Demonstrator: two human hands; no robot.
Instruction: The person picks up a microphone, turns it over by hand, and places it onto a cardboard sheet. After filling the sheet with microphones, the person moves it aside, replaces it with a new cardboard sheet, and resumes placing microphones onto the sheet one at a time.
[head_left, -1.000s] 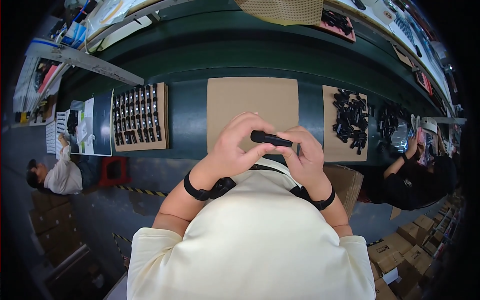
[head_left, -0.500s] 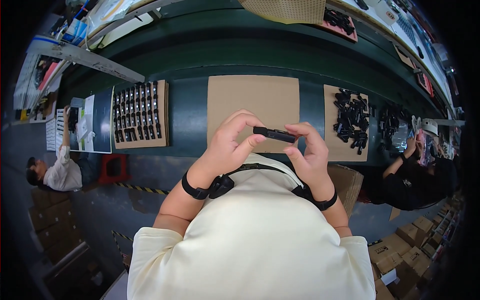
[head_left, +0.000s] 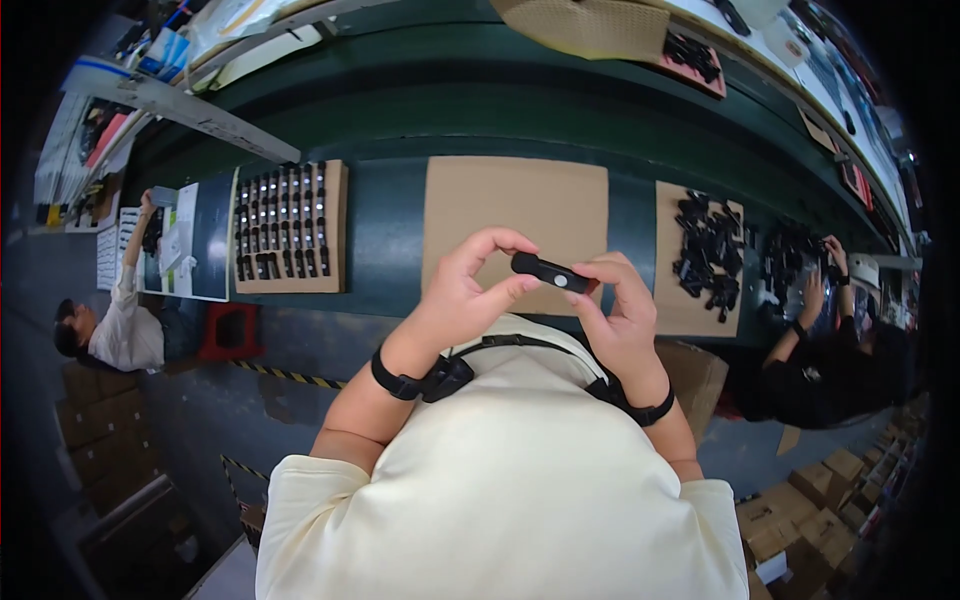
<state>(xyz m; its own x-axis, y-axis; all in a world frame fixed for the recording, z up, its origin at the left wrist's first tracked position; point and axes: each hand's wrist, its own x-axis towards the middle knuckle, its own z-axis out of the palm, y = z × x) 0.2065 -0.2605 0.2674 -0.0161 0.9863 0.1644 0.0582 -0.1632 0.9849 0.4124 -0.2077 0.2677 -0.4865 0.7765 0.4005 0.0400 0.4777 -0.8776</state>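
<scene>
Between both hands I hold a small black oblong device, tilted down toward the right, with a pale round spot on the face turned up. My left hand pinches its left end between thumb and fingers. At the other end, my right hand is closed on it the same way. Beneath them lies a flat cardboard sheet on the dark green bench. Off to the left, similar black devices stand in neat rows on stacked cardboard. To the right, a loose heap of black pieces covers another cardboard sheet.
A grey metal post slants over the bench at the left. Above, a shelf carries a pink tray of black parts. One person sits at far left beside a red stool; another person works at far right. Cardboard boxes stand behind.
The black device has been turned in my fingers, so a face with a pale round spot now shows. The person at right has raised a hand over the black parts.
</scene>
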